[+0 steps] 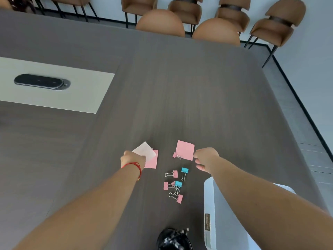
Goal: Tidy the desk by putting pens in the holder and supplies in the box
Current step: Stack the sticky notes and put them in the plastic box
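A pale note [144,150] is pinched in the left hand [132,158], one corner pointing away, over a pink pad [152,162]. The right hand [205,158], fingers loosely apart, touches a pink note [185,150] lying square, no long axis. Thin paper may slip or crease; clips [175,185] nearby could be scattered by a sweep. The box [209,195] sits right.

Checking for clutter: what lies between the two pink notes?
Head view: bare table between the left note and right note; a pink clip sits at the right note's corner.
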{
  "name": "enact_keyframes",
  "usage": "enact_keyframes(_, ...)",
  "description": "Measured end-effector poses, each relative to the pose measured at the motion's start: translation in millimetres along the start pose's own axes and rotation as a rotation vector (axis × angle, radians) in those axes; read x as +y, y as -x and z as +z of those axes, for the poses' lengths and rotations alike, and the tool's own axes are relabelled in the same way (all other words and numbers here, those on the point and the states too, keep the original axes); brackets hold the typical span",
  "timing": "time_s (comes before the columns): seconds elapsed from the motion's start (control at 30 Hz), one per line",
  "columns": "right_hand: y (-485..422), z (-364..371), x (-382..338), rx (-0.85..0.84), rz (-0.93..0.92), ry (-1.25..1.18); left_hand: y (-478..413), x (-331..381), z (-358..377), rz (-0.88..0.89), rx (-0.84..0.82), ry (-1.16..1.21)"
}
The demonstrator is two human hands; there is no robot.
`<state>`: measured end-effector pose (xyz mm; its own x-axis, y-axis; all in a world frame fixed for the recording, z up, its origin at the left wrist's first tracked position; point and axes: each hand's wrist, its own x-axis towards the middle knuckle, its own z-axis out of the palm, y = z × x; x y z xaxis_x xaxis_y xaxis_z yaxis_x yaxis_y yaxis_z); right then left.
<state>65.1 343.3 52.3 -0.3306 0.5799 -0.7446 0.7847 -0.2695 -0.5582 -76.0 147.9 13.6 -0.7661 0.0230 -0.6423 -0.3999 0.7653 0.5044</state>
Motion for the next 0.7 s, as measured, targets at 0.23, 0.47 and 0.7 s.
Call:
enact_keyframes(0.23, -61, 45, 2, 0.322, 0.088, 0.334, -19, 14, 44, -0.083, 0.170, -0.258)
enact_keyframes(0.47, -74, 65, 0, 0.377, 0.164, 0.250, -32, 18, 56, -0.170, 0.206, -0.151)
enact_keyframes(0.7, -82, 50, -7, 0.325, 0.021, 0.294, -35, 18, 48, -0.047, 0.082, -0.119)
